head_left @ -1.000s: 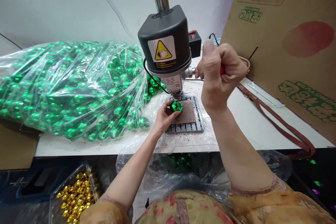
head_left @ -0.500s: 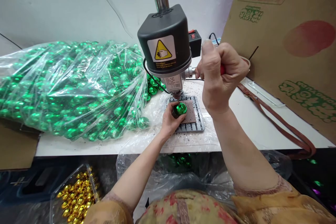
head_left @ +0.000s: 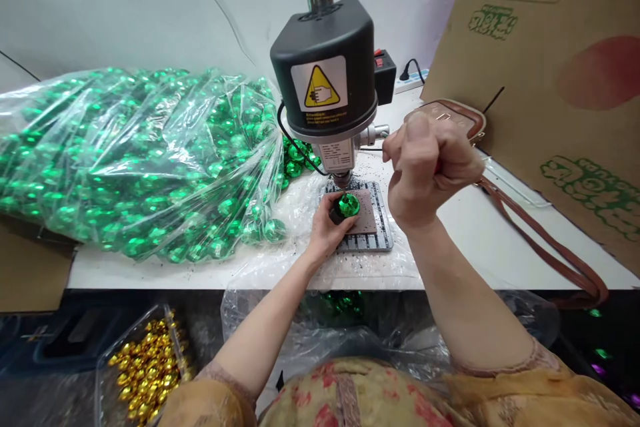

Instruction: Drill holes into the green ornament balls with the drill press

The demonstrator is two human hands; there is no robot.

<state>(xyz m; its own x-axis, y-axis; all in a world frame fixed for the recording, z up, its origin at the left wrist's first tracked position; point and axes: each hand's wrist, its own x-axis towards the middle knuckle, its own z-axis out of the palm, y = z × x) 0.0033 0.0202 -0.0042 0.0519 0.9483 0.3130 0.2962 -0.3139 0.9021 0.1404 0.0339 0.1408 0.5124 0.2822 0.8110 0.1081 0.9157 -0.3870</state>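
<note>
A small black bench drill press point(head_left: 320, 47) with a hand-warning label stands in front of me. My right hand point(head_left: 425, 170) is closed in a fist around its side lever, whose red grip shows only slightly between the fingers. Under the chuck point(head_left: 342, 179), my left hand point(head_left: 327, 223) pinches a shiny green faceted ball point(head_left: 349, 204) seated in a black holder point(head_left: 336, 215). Beneath them lies a pinkish-brown square pad point(head_left: 369, 213) on the slotted grey base plate point(head_left: 384, 240). Dark specks are scattered over the plate. Whether the bit touches the ball is hidden.
A clear bag point(head_left: 150, 160) bulging with green balls fills the table's left side. A brown handbag point(head_left: 463, 113) and its strap point(head_left: 540, 247) lie to the right, beside a large carton point(head_left: 555, 127). Below left sits a clear bin of small gold balls point(head_left: 150, 370).
My right hand has come down with the lever, uncovering more of the handbag behind it. My left hand keeps the green ball under the chuck. The view has shifted slightly.
</note>
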